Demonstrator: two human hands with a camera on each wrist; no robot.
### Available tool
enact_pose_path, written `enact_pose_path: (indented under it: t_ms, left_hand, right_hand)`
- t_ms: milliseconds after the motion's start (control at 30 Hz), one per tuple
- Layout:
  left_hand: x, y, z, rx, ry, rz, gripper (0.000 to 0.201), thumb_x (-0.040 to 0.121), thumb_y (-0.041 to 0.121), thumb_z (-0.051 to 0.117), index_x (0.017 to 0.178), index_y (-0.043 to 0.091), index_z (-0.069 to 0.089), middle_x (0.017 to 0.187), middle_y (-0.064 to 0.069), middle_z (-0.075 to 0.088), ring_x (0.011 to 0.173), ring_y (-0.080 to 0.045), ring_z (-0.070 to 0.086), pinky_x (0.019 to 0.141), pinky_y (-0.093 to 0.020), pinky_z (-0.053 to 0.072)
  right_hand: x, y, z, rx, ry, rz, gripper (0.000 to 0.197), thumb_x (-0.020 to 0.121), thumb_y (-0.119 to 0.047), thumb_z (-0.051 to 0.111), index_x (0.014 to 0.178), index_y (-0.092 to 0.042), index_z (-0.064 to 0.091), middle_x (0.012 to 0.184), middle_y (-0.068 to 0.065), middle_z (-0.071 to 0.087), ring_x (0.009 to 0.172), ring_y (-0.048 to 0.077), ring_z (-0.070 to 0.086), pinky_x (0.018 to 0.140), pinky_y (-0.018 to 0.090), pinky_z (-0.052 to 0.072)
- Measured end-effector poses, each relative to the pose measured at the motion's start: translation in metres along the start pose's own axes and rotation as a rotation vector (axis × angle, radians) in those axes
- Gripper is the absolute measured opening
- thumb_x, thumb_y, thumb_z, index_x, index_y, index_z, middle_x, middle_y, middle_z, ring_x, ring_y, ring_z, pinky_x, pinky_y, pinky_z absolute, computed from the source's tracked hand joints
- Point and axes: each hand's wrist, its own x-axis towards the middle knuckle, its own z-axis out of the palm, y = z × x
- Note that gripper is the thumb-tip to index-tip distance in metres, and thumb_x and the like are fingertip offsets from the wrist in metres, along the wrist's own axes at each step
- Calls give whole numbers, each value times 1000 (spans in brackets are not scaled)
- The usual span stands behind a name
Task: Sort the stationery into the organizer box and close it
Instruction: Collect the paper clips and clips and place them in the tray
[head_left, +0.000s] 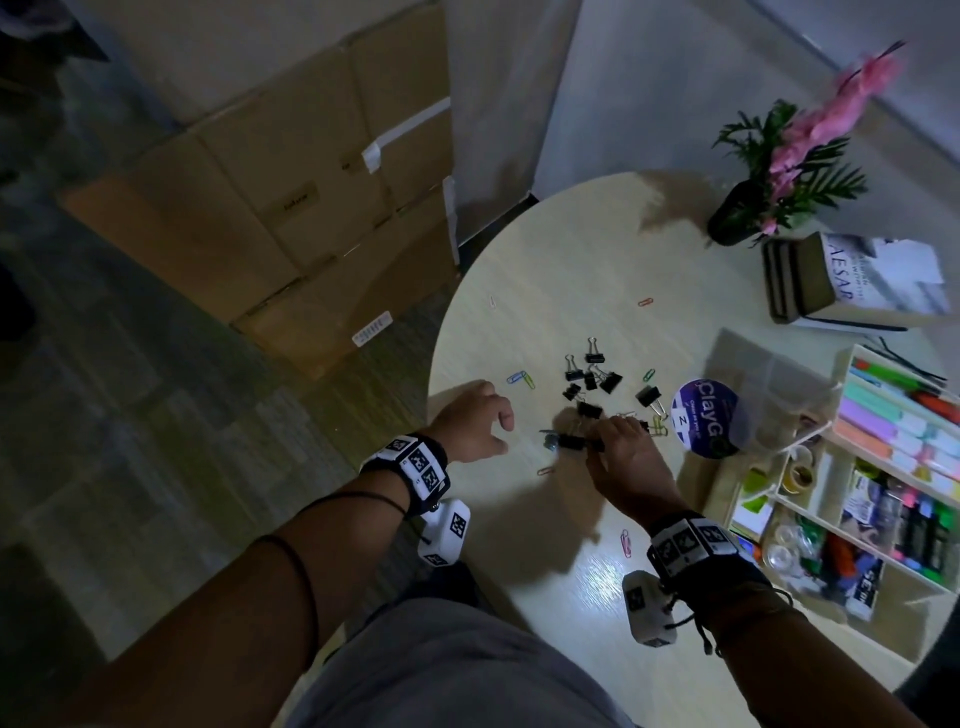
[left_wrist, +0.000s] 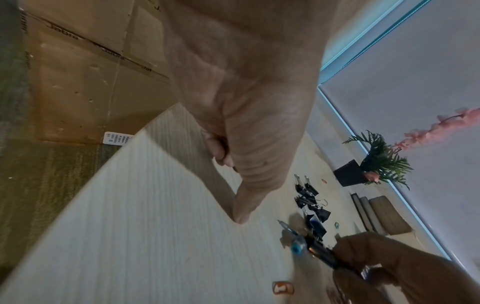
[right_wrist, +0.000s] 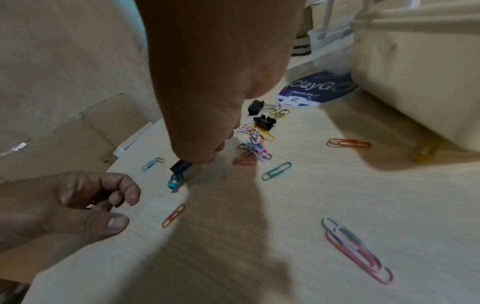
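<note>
Several black binder clips (head_left: 592, 374) (left_wrist: 311, 201) lie mid-table, with coloured paper clips (head_left: 522, 378) (right_wrist: 255, 144) scattered around. My right hand (head_left: 597, 441) (right_wrist: 207, 158) (left_wrist: 345, 261) pinches a black binder clip (head_left: 571, 442) (right_wrist: 180, 164) low over the table; a small clear, blue-tipped piece (right_wrist: 173, 182) sticks out of its end. My left hand (head_left: 504, 431) (right_wrist: 116, 205) hovers just left of it, fingers loosely curled and empty, thumb tip on the tabletop. The organizer box (head_left: 842, 395) (right_wrist: 415, 72) stands open at the right, holding highlighters, tape and markers.
A round ClayGo sticker (head_left: 704, 415) lies between the clips and the box. A potted plant (head_left: 737, 213) and stacked books (head_left: 841, 280) occupy the far right. Cardboard boxes (head_left: 291, 208) stand on the floor beyond the round table's left edge (head_left: 434, 364).
</note>
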Motion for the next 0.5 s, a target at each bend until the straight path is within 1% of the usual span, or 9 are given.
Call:
enact_pose_path:
  t_ms: [67,167,267,367,433,500]
  left_hand:
    - [1,1,1,9,1,-6,30,77,21,89,97,21,68,113,-2,49,105,-25,61,90,-41,55]
    - [3,6,3,51,21,-22,30,76,23,89,96,20,67,109,0,49,104,-25,59,90,-38,53]
    - [7,14,3,111,13,-57,30,77,25,87,95,20,64,110,-2,49,108,-25,56,93,-37,50]
    - [12,23,3,164,-33,-122,29,78,25,83,94,22,59,118,-7,50,117,-29,52,100,-40,50]
    - [14,28,2,209,-62,-164,28,80,24,79,101,20,61,125,-11,50,126,-33,49,105,-44,48]
    - [17,35,1,274,-102,-200,35,83,24,74,114,13,63,134,-17,48,135,-37,43,109,-46,46]
  right_hand:
    - [-4,2,-5,49,22,-24,12,95,-10,63,107,-9,62,96,8,63,92,26,55,81,44,50]
    - [-10,1,-15,102,58,-42,8,99,-6,60,105,-10,62,95,5,62,90,22,54,80,41,50]
    - [-18,2,-26,170,119,14,7,103,-9,58,103,-14,63,92,3,64,91,22,56,80,38,48]
    - [-29,7,-33,231,178,83,10,104,-16,58,110,-15,66,102,3,67,96,22,60,84,38,52]
    - [-34,8,-38,292,212,111,13,104,-16,60,114,-14,68,106,3,69,95,20,63,84,38,56]
    - [-39,6,-45,361,242,131,15,103,-14,61,115,-13,70,105,2,72,91,17,66,81,36,58]
